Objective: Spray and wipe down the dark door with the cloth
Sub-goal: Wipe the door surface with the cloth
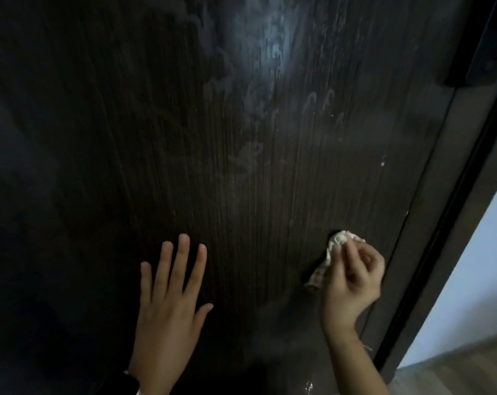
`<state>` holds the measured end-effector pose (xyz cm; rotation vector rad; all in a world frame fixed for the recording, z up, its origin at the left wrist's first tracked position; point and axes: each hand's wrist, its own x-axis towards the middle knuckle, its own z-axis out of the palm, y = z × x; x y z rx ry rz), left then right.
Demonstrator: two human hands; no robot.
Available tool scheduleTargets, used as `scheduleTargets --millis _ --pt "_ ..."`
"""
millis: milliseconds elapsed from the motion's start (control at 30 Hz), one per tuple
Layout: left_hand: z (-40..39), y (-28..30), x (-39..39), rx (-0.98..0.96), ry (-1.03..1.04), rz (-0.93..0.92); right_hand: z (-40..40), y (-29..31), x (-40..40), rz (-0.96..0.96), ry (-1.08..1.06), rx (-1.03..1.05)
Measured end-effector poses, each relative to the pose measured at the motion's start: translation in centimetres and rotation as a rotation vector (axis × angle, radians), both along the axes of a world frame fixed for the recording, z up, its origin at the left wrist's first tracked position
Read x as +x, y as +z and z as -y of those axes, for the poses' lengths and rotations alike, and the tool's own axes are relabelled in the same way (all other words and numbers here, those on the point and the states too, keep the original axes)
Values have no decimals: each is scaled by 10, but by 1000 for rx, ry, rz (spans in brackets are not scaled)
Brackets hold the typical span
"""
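The dark door fills nearly the whole view, its wood grain running vertically, with pale hazy smears toward 12 o'clock. At 6 o'clock the left hand lies flat against the door, fingers straight and spread, grasping nothing. Toward 4 o'clock the right hand has its fingers clenched around a crumpled pale cloth, pressing it on the door near the dark frame. A dark watch sits on the left wrist.

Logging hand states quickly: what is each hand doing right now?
Left hand: open, fingers straight, flat against the dark wood-grain door.
Right hand: closed, gripping the crumpled off-white cloth against the door.
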<state>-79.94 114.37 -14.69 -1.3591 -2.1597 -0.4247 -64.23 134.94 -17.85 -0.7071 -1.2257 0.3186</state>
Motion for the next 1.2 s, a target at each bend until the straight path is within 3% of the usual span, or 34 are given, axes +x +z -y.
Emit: scheduleTargets --millis 67,167,267,300,367,500,600,667,867,933,1000,1100,1200 --pt "-2 0 -1 5 6 -1 18 4 -17 43 14 21" --pt "-4 1 -2 24 11 19 69 -12 -52 221 316 183" --pt "-2 0 -2 26 6 1 77 -28 -51 612 367 488" --pt "-1 0 -1 30 4 -6 64 -23 -41 650 388 448" --pt "1 0 0 42 5 -16 34 -6 -15 560 363 309" --pt "1 1 5 70 14 -13 -16 57 22 133 -36 142" --pt "2 2 7 72 33 -18 -3 67 -5 54 -39 160" --pt "5 2 8 71 36 -28 24 55 -27 143 73 285" --pt "13 5 18 61 71 -73 61 20 -31 736 347 603" --pt "15 10 21 80 78 -69 37 37 -5 676 331 486" --pt "14 18 23 130 89 -91 6 64 22 449 105 288" --pt "3 37 23 171 98 -114 -18 99 27 67 -11 109" --pt "-7 52 18 158 124 -75 6 115 -6 -46 51 159"
